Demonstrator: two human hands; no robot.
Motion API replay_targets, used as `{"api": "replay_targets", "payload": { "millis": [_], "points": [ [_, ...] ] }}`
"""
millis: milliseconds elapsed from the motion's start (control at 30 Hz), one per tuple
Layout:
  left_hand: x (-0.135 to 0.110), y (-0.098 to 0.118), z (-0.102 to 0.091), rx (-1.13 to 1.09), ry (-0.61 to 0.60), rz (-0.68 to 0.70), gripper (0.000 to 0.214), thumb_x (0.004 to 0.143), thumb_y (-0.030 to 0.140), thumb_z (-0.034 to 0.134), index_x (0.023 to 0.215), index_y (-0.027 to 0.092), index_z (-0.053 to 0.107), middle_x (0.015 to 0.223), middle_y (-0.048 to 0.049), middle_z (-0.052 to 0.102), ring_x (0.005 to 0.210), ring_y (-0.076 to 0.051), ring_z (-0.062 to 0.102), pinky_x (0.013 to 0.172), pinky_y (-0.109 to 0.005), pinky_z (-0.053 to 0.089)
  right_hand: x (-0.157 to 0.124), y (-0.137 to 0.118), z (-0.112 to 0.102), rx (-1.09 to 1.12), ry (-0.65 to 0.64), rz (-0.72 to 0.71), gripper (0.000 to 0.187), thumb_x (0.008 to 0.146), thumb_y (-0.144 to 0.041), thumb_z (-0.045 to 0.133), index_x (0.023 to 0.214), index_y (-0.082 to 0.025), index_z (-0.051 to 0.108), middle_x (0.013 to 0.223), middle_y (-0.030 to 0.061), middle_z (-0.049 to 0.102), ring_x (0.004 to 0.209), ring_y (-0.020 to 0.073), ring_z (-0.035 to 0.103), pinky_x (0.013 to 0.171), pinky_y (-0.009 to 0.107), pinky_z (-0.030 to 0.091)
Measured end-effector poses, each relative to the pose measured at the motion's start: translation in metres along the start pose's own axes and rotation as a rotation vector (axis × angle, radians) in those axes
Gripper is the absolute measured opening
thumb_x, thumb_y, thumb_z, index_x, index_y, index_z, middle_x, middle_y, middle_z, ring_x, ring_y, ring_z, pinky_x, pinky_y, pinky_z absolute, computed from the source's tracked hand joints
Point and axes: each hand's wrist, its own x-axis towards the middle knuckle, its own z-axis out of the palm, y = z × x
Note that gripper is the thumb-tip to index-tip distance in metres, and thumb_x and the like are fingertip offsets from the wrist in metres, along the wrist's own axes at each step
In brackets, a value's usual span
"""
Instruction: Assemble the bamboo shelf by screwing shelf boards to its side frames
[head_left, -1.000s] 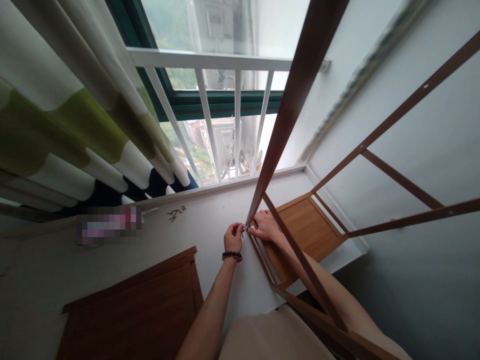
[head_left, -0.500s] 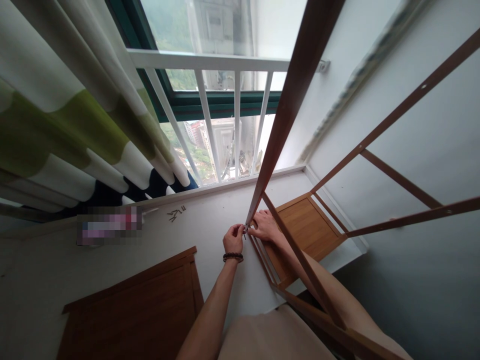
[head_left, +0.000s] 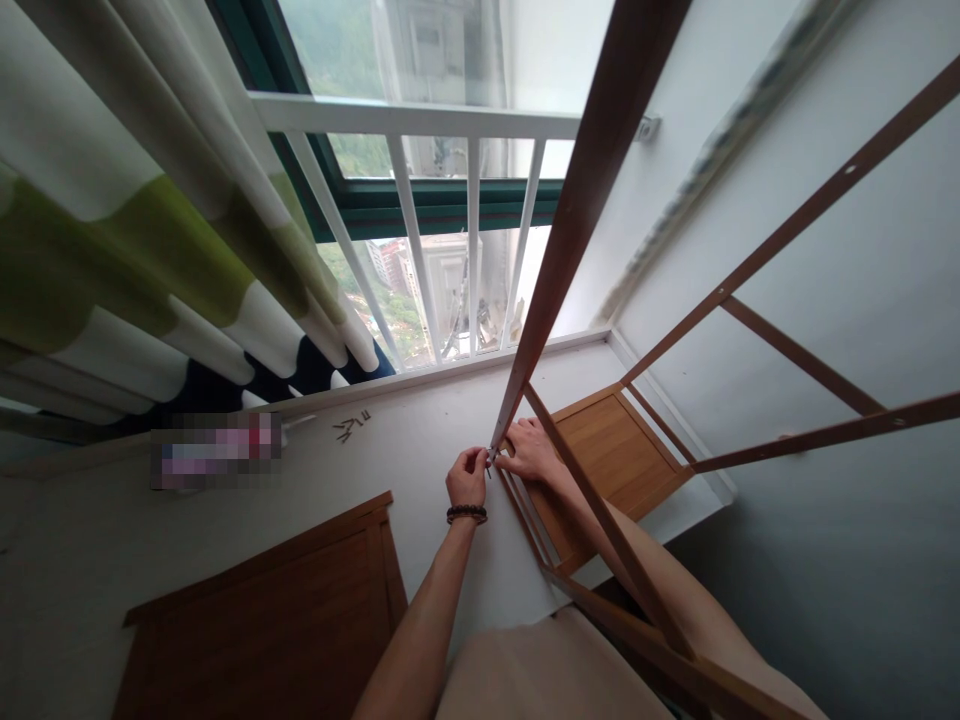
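A wooden shelf frame [head_left: 600, 470] is seen standing on its end on the pale surface [head_left: 420, 450] beside the window railing [head_left: 420, 120], with one long upright [head_left: 570, 210] rising toward the camera and thin cross rails reaching to the right. One shelf panel [head_left: 611, 455] is judged to be already fitted low in the frame, while a second wooden panel [head_left: 277, 620] lies loose on the surface at the lower left, well apart from the frame, and is taken as not yet mounted. The left hand [head_left: 466, 478] is held pinched at the foot of the upright, its fingertips closed on a small item that is too small to be identified; a dark beaded bracelet [head_left: 466, 514] is worn at the wrist. The right hand [head_left: 531, 452] is laid against the frame at the same joint, fingers curled on the wood, apparently steadying it. A few loose small fasteners [head_left: 351, 427] are noted on the surface near the sill, which suggests further fixing points remain. A green and white striped curtain [head_left: 127, 230] hangs at the left. Against the frames from a second and half a second earlier, almost nothing is found altered: both hands are at the same joint in the same grip, and only a slight shift of the view is recorded.
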Motion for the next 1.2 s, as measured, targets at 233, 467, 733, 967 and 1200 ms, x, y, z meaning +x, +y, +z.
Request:
{"api": "replay_targets", "payload": {
  "millis": [233, 467, 733, 967, 1200],
  "points": [
    [0.001, 0.007, -0.004, 0.102, -0.014, 0.067, 0.020, 0.069, 0.036, 0.059, 0.076, 0.018, 0.065, 0.069, -0.0035, 0.067, 0.062, -0.016, 0.061, 0.066, -0.027, 0.048, 0.000, 0.000, 0.001, -0.013, -0.007, 0.005, 0.028, 0.076, -0.045, 0.047, 0.080, -0.018, 0.055, 0.084, 0.0047, 0.058, 0.082, 0.0191, 0.045, 0.083, 0.033, 0.024],
    [0.011, 0.011, -0.015, 0.163, -0.101, 0.252, 0.013, 0.067, 0.034, 0.063, 0.070, 0.024, 0.069, 0.074, -0.0034, 0.067, 0.074, -0.018, 0.060, 0.075, -0.030, 0.045, 0.001, 0.002, 0.004, -0.033, -0.029, 0.008, 0.028, 0.075, -0.044, 0.050, 0.081, -0.018, 0.055, 0.084, 0.0046, 0.057, 0.085, 0.0199, 0.044, 0.084, 0.034, 0.024],
    [0.019, -0.005, -0.014, -0.313, -0.308, -0.313, 0.042, 0.052, 0.046, 0.073, 0.079, 0.014, 0.068, 0.072, -0.0071, 0.067, 0.063, -0.013, 0.059, 0.057, -0.025, 0.047, 0.000, 0.001, 0.003, -0.020, -0.008, 0.003, 0.029, 0.077, -0.045, 0.046, 0.081, -0.018, 0.055, 0.084, 0.0047, 0.057, 0.082, 0.0188, 0.045, 0.082, 0.033, 0.025],
    [0.028, -0.003, -0.020, -0.163, -0.330, -0.405, 0.043, 0.045, 0.050, 0.074, 0.062, 0.013, 0.062, 0.049, 0.0021, 0.055, 0.040, -0.004, 0.041, 0.035, -0.016, 0.029, 0.001, 0.002, 0.003, -0.023, -0.015, 0.006, 0.028, 0.074, -0.045, 0.049, 0.081, -0.018, 0.055, 0.084, 0.0047, 0.057, 0.083, 0.0194, 0.045, 0.082, 0.033, 0.025],
    [0.048, 0.017, -0.035, 0.048, -0.645, -0.596, 0.039, 0.050, 0.050, 0.072, 0.060, 0.013, 0.065, 0.070, -0.0118, 0.068, 0.045, -0.008, 0.050, 0.035, -0.017, 0.030, 0.001, 0.002, 0.004, -0.045, 0.000, 0.001, 0.027, 0.072, -0.044, 0.052, 0.078, -0.018, 0.054, 0.082, 0.0041, 0.057, 0.082, 0.0193, 0.044, 0.082, 0.033, 0.024]
  ]
}}
